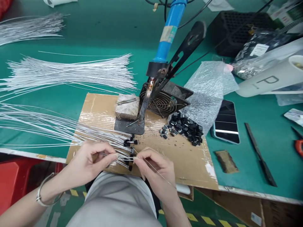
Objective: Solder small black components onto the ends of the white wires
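Note:
My left hand (pixel 91 159) pinches thin white wires (pixel 71 132) near their ends over the front edge of a cardboard sheet (pixel 187 157). My right hand (pixel 155 167) is closed in a pinch on a fine wire strand (pixel 156 171) that runs back over my fingers. Between the two hands lie small black components (pixel 130 151) at the wire tips. A blue-handled soldering iron (pixel 165 44) stands tilted in a black holder, its tip (pixel 141 118) just beyond my hands.
A heap of small black parts (pixel 183 126) lies on the cardboard at the right. A phone (pixel 226 121), bubble wrap (pixel 208 91), a black fan grille (pixel 163 102), a sponge block (pixel 126 107) and more wire bundles (pixel 71 74) lie around.

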Demonstrator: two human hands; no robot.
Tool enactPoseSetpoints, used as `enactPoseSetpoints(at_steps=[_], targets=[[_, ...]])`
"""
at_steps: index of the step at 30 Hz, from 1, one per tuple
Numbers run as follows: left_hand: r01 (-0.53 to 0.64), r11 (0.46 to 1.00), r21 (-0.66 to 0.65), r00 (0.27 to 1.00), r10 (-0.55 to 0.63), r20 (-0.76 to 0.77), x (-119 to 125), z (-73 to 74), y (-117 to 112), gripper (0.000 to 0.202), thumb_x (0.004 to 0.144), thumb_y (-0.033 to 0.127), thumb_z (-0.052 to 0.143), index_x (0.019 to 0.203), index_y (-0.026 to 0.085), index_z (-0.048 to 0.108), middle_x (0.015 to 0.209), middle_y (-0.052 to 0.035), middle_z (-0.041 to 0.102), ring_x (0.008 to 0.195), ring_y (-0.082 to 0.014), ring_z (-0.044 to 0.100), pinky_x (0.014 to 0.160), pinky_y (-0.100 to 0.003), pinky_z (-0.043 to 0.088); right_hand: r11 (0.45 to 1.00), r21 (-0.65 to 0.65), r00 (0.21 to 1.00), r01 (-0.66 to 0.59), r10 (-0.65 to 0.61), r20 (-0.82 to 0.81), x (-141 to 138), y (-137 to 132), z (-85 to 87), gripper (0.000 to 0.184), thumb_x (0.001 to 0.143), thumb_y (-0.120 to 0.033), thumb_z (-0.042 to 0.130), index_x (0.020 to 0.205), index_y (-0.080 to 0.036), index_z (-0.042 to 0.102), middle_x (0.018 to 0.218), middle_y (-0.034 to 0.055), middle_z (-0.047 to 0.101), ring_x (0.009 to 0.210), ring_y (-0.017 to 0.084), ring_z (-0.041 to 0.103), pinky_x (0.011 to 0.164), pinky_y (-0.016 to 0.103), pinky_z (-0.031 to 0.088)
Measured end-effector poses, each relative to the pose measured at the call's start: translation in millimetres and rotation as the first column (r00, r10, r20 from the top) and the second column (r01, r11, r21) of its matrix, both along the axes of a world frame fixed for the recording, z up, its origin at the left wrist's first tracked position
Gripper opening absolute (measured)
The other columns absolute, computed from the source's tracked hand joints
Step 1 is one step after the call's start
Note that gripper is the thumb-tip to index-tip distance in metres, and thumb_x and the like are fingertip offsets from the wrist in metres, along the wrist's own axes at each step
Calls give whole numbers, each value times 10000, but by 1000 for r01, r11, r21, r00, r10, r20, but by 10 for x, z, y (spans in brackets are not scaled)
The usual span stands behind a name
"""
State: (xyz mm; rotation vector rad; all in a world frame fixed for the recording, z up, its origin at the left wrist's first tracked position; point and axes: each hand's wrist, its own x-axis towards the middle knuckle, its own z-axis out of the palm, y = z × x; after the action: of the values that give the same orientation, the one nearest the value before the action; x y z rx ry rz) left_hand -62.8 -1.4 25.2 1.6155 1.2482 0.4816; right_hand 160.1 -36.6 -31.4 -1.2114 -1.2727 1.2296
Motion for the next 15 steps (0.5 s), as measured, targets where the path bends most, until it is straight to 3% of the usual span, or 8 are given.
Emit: enactPoseSetpoints(at_steps=[3, 8, 11, 15], targets=[[42, 999, -6, 998, -43, -56, -1, 6, -12, 285, 1026, 325, 576, 808, 184, 695, 645, 16, 613, 569, -122, 479, 513, -245, 356, 996, 80, 997, -45, 40, 69, 8, 12, 76, 201, 973, -207, 670, 773, -199, 678, 689, -16, 609, 588, 111, 545, 528, 235, 407], [102, 989, 108, 991, -90, -103, 165, 20, -82, 188, 1057, 287, 548, 1140, 226, 705, 961, -33, 764, 745, -167, 617, 708, -307, 472, 983, 173, 982, -61, 28, 189, -28, -9, 111, 176, 995, -148, 614, 832, -205, 648, 740, -18, 579, 638, 115, 531, 571, 239, 399], [43, 990, 135, 998, -36, -52, 276, -37, -109, 199, 1065, 277, 532, 1020, 230, 720, 910, -29, 768, 806, -191, 627, 763, -335, 472, 987, 159, 981, -30, -1, 193, -34, -30, 89, 184, 1002, -156, 618, 828, -213, 632, 730, -36, 561, 611, 100, 509, 553, 222, 386], [-49, 999, -7, 998, 49, 33, 329, -105, -99, 203, 1027, 344, 607, 914, 216, 717, 805, -28, 711, 740, -183, 593, 650, -303, 445, 987, 159, 983, -17, -13, 185, -3, -49, 77, 180, 992, -163, 640, 820, -218, 637, 726, -38, 582, 602, 96, 522, 543, 211, 402]])
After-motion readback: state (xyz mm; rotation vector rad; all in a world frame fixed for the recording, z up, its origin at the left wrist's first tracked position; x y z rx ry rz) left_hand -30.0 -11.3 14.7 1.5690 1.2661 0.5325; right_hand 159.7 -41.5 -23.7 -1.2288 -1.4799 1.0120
